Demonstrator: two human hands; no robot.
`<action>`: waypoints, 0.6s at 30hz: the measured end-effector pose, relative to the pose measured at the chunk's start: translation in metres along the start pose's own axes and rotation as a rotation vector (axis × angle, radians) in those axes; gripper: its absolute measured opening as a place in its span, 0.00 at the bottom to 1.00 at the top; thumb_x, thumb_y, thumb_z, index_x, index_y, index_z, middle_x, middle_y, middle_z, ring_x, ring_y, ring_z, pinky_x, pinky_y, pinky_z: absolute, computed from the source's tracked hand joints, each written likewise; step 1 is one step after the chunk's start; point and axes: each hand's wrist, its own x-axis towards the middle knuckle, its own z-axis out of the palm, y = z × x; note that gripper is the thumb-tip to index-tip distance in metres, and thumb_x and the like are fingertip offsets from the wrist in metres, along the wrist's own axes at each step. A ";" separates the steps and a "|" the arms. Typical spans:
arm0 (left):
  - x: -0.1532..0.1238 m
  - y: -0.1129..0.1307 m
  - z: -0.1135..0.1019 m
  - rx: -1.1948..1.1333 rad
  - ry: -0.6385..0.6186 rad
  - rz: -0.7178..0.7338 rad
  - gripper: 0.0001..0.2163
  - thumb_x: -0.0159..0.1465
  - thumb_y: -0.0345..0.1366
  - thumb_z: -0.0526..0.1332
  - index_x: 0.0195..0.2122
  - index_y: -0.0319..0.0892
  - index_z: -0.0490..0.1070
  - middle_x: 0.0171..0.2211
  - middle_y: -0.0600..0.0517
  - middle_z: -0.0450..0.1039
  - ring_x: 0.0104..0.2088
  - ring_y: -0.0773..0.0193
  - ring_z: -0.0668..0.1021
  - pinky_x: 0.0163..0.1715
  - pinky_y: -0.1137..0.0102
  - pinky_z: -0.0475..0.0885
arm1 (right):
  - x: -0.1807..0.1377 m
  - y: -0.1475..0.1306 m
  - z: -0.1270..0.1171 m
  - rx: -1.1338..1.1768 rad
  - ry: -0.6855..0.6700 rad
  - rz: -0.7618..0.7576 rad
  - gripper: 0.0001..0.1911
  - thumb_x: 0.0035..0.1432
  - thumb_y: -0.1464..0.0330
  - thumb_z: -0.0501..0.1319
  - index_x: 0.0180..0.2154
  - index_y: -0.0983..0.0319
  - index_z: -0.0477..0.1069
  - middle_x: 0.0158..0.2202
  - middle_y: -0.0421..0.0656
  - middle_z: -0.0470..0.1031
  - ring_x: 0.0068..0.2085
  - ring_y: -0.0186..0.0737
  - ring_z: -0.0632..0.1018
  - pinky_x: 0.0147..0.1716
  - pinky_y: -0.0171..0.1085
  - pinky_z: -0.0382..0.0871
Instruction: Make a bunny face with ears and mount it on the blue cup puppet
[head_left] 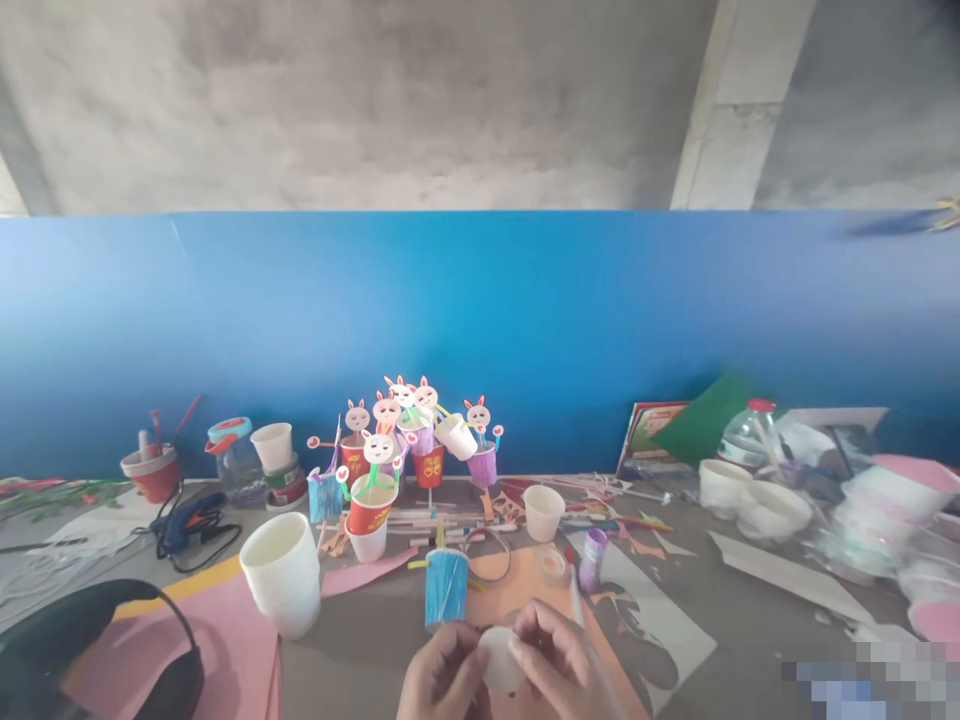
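My left hand (439, 675) and my right hand (562, 665) meet at the bottom centre, fingers pinched round a small white round paper piece (501, 662) held between them. Just beyond the hands a blue-wrapped paper cup (446, 588) stands upright on the table, with yellow strips sticking out of it. Behind it stands a cluster of decorated cups with bunny faces on sticks (409, 440), red, purple and white.
A stack of white paper cups (281, 575) stands left of the hands. A blue glue gun (184, 520), a jar (236, 460), pink paper sheets (195, 650), a purple glue stick (592, 560), a lone white cup (543, 512), paper scraps and bowls (772, 510) crowd the table below a blue wall.
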 end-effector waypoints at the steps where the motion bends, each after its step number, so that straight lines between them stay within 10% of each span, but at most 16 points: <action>1: -0.002 0.001 -0.001 0.016 -0.016 -0.007 0.27 0.53 0.63 0.62 0.27 0.40 0.67 0.15 0.58 0.63 0.14 0.73 0.64 0.15 0.78 0.57 | 0.000 0.002 0.000 -0.054 -0.006 -0.017 0.13 0.60 0.59 0.56 0.27 0.58 0.61 0.23 0.35 0.64 0.26 0.36 0.72 0.28 0.32 0.67; 9: -0.014 0.025 0.000 0.073 -0.060 0.034 0.21 0.59 0.56 0.62 0.31 0.39 0.71 0.21 0.55 0.68 0.20 0.67 0.73 0.20 0.74 0.71 | -0.006 0.012 0.004 -0.648 0.112 -0.564 0.11 0.59 0.78 0.54 0.35 0.57 0.68 0.40 0.44 0.73 0.41 0.43 0.76 0.37 0.38 0.71; 18: -0.024 0.036 0.000 0.495 -0.064 0.168 0.11 0.67 0.39 0.54 0.35 0.39 0.73 0.23 0.52 0.72 0.23 0.65 0.76 0.23 0.75 0.67 | -0.007 0.009 0.006 -0.692 0.114 -0.590 0.09 0.64 0.76 0.54 0.36 0.57 0.68 0.39 0.45 0.76 0.40 0.44 0.77 0.35 0.39 0.73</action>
